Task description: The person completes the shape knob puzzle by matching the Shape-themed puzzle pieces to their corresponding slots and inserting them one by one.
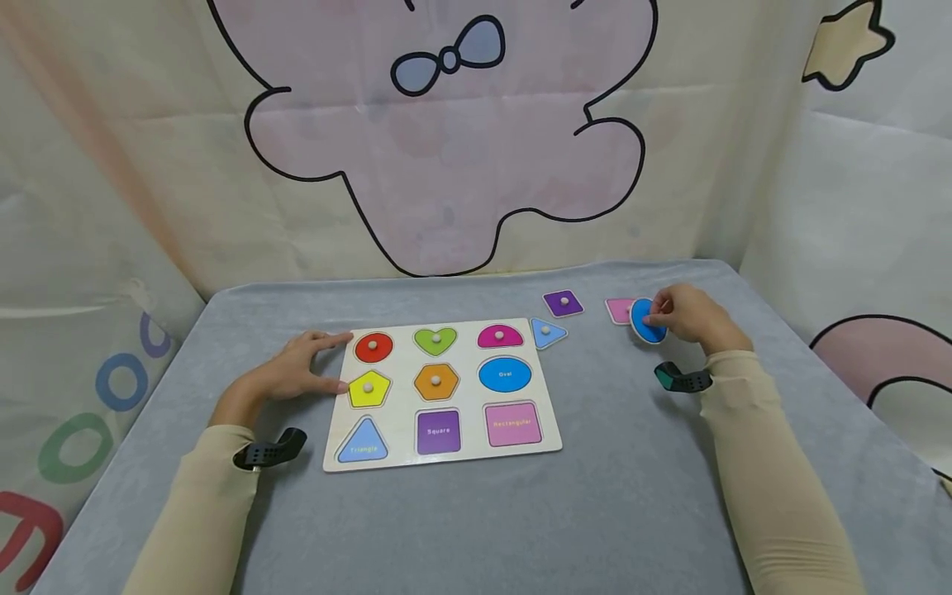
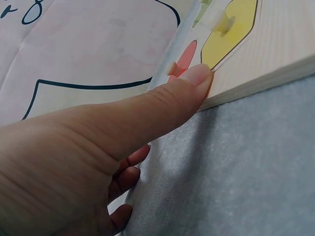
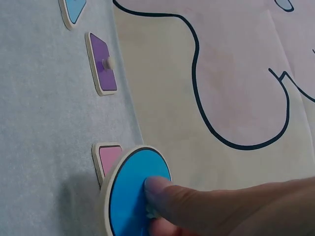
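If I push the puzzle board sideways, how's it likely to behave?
The puzzle board is probably stiff, given its straight, wood-grained edge. Lying flat on the grey cloth, it should slide rather than tip, though the left hand at its edge may resist.

Left grip [image 1: 290, 369] wide, right grip [image 1: 693, 318] (slightly farther forward) in a pinch.

The left hand [image 2: 83, 147] spans the lower left, its thumb [image 2: 172, 96] touching a pale board [image 2: 275, 51] at upper right, beside a knobbed yellow piece [image 2: 241, 34] and a red piece [image 2: 189, 55]. Grey cloth [image 2: 251, 167] lies lower right, a dark-lined backdrop [image 2: 93, 49] upper left.
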`<state>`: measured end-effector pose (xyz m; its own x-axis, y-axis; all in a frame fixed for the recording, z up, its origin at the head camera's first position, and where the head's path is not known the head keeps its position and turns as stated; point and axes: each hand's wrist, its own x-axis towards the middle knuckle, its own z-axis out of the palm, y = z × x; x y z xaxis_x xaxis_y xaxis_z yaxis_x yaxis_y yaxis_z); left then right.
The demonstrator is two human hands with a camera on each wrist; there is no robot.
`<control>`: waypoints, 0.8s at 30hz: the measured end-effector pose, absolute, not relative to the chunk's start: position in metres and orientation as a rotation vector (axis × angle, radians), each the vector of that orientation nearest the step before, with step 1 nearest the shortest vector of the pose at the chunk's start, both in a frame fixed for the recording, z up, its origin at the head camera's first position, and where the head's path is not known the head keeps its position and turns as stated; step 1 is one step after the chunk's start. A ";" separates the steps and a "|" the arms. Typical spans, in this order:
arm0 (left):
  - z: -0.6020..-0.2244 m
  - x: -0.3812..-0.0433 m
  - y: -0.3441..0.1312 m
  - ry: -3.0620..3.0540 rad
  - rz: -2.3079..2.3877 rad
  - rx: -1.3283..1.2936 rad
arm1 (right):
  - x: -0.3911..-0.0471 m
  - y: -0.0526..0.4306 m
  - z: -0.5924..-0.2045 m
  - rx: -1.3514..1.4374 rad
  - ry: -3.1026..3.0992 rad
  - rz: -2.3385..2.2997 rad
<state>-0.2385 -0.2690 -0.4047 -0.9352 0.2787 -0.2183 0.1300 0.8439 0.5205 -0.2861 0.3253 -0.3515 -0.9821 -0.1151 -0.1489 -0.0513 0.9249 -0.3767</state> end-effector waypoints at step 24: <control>-0.405 -0.238 -0.269 2.728 0.764 0.296 | -0.285 0.311 -0.353 -0.095 2.992 -0.727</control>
